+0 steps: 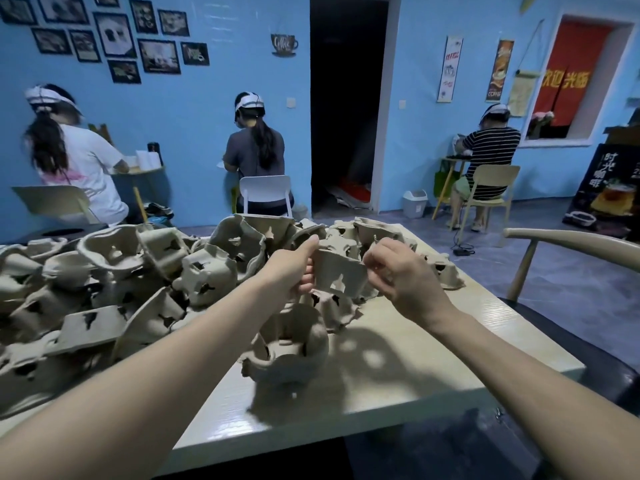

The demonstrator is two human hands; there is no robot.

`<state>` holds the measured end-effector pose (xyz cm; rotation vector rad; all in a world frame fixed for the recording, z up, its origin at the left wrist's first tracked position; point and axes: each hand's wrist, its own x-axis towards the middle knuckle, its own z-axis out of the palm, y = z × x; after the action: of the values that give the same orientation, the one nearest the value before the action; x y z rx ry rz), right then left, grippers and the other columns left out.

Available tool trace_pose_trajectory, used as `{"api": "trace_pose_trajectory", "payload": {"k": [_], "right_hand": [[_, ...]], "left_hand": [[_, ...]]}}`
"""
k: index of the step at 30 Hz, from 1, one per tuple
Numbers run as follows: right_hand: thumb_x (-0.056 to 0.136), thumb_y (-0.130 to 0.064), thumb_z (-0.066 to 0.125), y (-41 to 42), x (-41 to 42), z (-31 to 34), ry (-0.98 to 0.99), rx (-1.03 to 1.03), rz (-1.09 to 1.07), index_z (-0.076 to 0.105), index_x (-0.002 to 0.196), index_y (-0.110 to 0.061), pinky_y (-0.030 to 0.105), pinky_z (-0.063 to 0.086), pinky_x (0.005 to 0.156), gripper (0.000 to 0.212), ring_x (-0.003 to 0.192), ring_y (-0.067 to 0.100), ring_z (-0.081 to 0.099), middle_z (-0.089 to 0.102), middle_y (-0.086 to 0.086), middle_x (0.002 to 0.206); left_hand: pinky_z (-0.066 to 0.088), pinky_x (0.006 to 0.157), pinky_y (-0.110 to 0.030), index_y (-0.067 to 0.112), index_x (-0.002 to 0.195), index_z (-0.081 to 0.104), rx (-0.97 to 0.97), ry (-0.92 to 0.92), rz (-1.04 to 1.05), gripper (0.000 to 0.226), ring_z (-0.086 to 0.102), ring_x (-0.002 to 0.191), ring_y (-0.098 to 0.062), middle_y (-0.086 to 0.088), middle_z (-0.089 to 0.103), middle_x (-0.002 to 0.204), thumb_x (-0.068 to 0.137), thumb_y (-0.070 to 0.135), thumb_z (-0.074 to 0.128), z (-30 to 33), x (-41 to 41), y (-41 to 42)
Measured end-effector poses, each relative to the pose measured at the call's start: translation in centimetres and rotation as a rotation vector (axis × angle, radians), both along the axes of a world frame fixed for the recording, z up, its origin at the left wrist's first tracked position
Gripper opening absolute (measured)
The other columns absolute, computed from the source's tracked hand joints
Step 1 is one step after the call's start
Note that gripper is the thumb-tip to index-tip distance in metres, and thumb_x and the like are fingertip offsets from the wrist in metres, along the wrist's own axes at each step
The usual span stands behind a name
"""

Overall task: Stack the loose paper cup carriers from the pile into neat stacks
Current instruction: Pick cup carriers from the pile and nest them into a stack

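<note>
Left hand point(294, 268): gripping the left edge of a paper cup carrier point(337, 273), with the thumb lying along the carrier's upper left corner and the other fingers curling behind its lower left side.
Right hand point(398, 271): pinching the carrier's right edge, with the fingers bending in toward it; the exact fingertip contact is hard to make out.
Held carrier: hanging in the air between the two hands, above the table point(433, 344), its flat side facing the camera and showing a cut-out notch near its lower edge.
Stack in progress point(289, 344): standing on the table below the hands, nearer the camera, casting a shadow on the tabletop to its right.
Loose pile point(104, 289): sprawling across the left half of the table and running along its far edge behind the hands, the carriers lying tilted and jumbled against one another.
Far-right carriers point(443, 271): sitting at the right end of the pile, just beyond the right hand.
Chair point(571, 244): standing beside the table on the right, its curved back rail showing.
Background: three people point(256, 147) are sitting with their backs to the camera at tables along a blue wall.
</note>
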<state>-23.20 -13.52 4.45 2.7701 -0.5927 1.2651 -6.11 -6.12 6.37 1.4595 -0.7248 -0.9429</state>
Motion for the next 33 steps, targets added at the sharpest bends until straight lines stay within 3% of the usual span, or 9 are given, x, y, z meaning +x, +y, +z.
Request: {"api": "trace_pose_trajectory", "payload": {"k": [5,8,12,15,19,25,29,31,33], "right_hand": [[0.086,-0.02,0.055,1.2,0.4,0.7,0.099,-0.034,0.106,0.06,0.083,-0.013,0.035,0.05,0.065,0.009,0.077,0.019,0.054,0.057,0.0,0.086],[0.086,-0.021,0.066,2.1,0.8,1.1,-0.005,0.315,0.188,0.069,0.087,-0.01,0.013,0.043,0.075,0.011,0.082,0.014,0.055,0.058,0.003,0.093],[0.091,-0.025,0.059,2.6,2.5,0.8,-0.082,0.813,-0.015,0.063,0.11,-0.005,0.023,0.048,0.084,0.027,0.095,0.015,0.058,0.062,0.009,0.105],[0.091,-0.007,0.059,3.7,3.8,0.1,-0.119,1.157,0.036,0.057,0.112,0.011,0.017,0.055,0.063,0.028,0.075,0.015,0.058,0.058,0.014,0.093],[0.087,0.008,0.057,5.0,4.2,0.1,-0.109,1.192,0.084,0.06,0.101,0.017,0.011,0.047,0.046,0.017,0.059,0.011,0.053,0.055,0.01,0.071],[0.084,0.011,0.058,5.7,4.0,-0.6,-0.098,1.24,0.07,0.062,0.084,0.01,0.031,0.047,0.063,0.005,0.059,0.018,0.054,0.055,0.012,0.068],[0.082,0.009,0.06,5.7,4.5,-1.6,-0.029,1.132,-0.014,0.061,0.066,-0.002,0.034,0.045,0.06,0.019,0.045,0.014,0.051,0.054,0.01,0.059],[0.08,0.006,0.061,5.7,4.7,-1.9,0.002,1.058,-0.049,0.062,0.064,-0.003,0.031,0.047,0.059,0.018,0.047,0.014,0.052,0.055,0.01,0.058],[0.079,0.002,0.063,5.6,4.9,-2.2,0.03,0.996,-0.076,0.065,0.07,-0.002,0.03,0.05,0.059,0.01,0.051,0.014,0.055,0.059,0.008,0.061]], "left_hand": [[0.034,0.051,-0.018,0.008,0.071,0.053,0.0,0.018,0.062,0.019,0.035,0.046,-0.008,0.0,0.039,0.054,0.09,0.008,0.053,0.2,1.3,1.7],[0.042,0.047,-0.015,0.005,0.077,0.058,-0.015,-0.022,0.068,0.012,0.041,0.053,-0.009,-0.004,0.045,0.063,0.089,0.002,0.054,0.4,2.2,3.3],[0.04,0.038,-0.012,0.004,0.075,0.058,-0.012,-0.056,0.093,0.015,0.04,0.048,-0.01,-0.005,0.044,0.06,0.088,0.0,0.052,-0.1,3.1,5.8],[0.038,0.037,-0.014,0.004,0.074,0.057,0.021,-0.08,0.073,0.014,0.039,0.048,-0.012,-0.006,0.043,0.062,0.087,0.001,0.053,-0.6,3.7,7.5],[0.043,0.04,-0.013,0.005,0.07,0.06,0.06,-0.151,0.036,0.017,0.041,0.05,-0.011,-0.004,0.047,0.06,0.086,0.001,0.055,-0.8,4.1,9.1],[0.042,0.042,-0.012,0.004,0.075,0.061,0.156,-0.281,-0.034,0.015,0.043,0.039,-0.004,-0.003,0.049,0.054,0.09,0.01,0.061,-2.2,4.7,10.0],[0.041,0.049,-0.021,0.007,0.071,0.057,0.19,-0.509,0.003,0.021,0.045,0.043,-0.01,-0.003,0.052,0.052,0.086,0.018,0.066,-3.4,4.9,10.1],[0.041,0.057,-0.024,0.012,0.068,0.056,0.227,-0.685,0.017,0.026,0.047,0.051,-0.013,0.0,0.056,0.055,0.083,0.028,0.071,-3.6,5.2,10.3],[0.039,0.052,-0.023,0.015,0.067,0.054,0.258,-0.832,0.03,0.029,0.047,0.052,-0.011,0.003,0.056,0.056,0.08,0.033,0.073,-3.7,5.2,10.5]]}}
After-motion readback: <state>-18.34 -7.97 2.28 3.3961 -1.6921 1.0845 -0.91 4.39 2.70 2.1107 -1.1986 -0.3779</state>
